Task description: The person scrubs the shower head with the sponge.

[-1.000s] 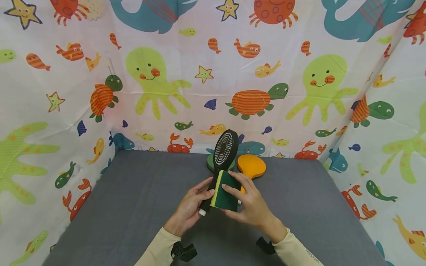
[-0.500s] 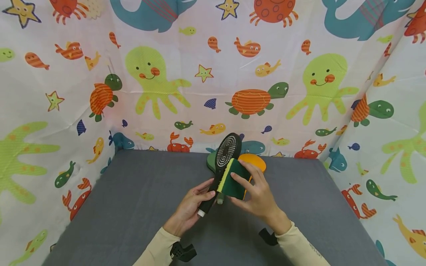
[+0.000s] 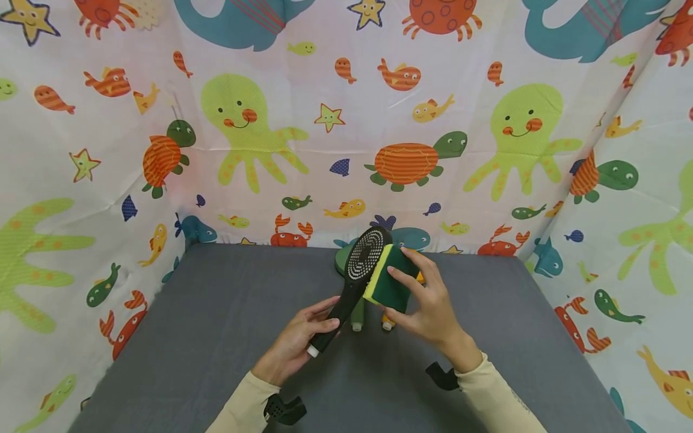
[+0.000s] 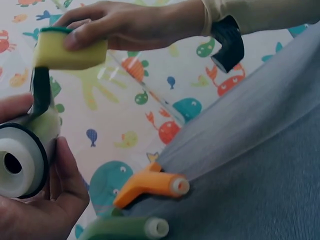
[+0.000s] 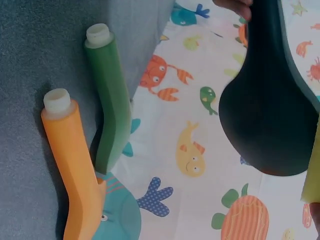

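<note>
A black shower head [image 3: 365, 255] with a pale nozzle face and a white connector end is gripped by its handle in my left hand [image 3: 301, 337]. My right hand [image 3: 431, 300] pinches a sponge [image 3: 393, 278], dark green on one side and yellow on the other. In the head view the sponge's yellow edge lies against the right side of the shower head, near where head and handle meet. The left wrist view shows the connector end [image 4: 19, 162] close up and the sponge [image 4: 72, 52] beyond it. In the right wrist view the smooth black back [image 5: 270, 120] fills the upper right.
A green shower head [image 5: 111, 100] and an orange one [image 5: 70, 165] lie side by side on the grey table [image 3: 243, 319], behind the hands. A curtain printed with sea animals [image 3: 346, 138] closes off the back and sides.
The sponge has slid from the handle up along the shower head's right side toward its face. My right hand moved up and right; my left hand shifted slightly left with the shower head.
</note>
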`<state>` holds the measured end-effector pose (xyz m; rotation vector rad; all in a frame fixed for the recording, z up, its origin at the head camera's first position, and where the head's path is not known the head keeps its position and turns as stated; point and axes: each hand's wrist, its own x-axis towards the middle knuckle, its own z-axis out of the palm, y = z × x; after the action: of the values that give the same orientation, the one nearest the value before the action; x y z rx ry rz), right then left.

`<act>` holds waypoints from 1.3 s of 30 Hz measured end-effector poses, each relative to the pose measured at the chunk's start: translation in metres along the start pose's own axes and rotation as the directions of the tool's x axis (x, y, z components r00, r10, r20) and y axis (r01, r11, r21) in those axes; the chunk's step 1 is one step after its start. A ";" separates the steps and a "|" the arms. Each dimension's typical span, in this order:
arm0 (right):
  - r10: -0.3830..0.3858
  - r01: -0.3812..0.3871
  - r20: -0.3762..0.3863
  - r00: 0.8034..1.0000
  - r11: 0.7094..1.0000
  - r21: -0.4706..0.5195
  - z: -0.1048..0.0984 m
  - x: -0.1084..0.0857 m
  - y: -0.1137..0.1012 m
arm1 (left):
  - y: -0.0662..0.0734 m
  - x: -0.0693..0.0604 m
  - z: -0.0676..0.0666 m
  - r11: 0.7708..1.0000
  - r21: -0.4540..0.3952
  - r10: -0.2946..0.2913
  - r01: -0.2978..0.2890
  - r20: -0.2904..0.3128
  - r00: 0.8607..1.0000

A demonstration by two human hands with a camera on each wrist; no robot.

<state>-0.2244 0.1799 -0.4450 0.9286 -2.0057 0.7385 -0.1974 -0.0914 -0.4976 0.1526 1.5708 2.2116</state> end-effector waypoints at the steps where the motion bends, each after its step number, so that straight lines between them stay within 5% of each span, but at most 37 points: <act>1: 0.011 -0.011 0.001 1.000 1.000 0.008 -0.001 0.001 0.001 | 0.000 -0.001 -0.002 1.000 0.005 -0.003 0.003 0.002 1.000; 14: 0.074 -0.075 0.011 0.997 0.995 0.072 -0.011 0.002 0.004 | 0.002 -0.008 -0.016 0.999 0.007 -0.036 0.035 0.043 0.998; 27: -0.002 0.001 0.011 1.000 0.998 0.068 -0.006 -0.010 -0.007 | 0.003 -0.007 -0.017 1.000 -0.006 -0.026 0.027 0.039 0.999; 39: 0.088 -0.077 -0.029 0.996 0.962 0.263 -0.015 -0.009 0.008 | 0.002 -0.014 -0.027 0.999 0.044 -0.020 0.015 0.108 0.994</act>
<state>-0.2211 0.1993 -0.4462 0.9752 -1.9511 1.0812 -0.1946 -0.1214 -0.5036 0.2666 1.5550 2.1201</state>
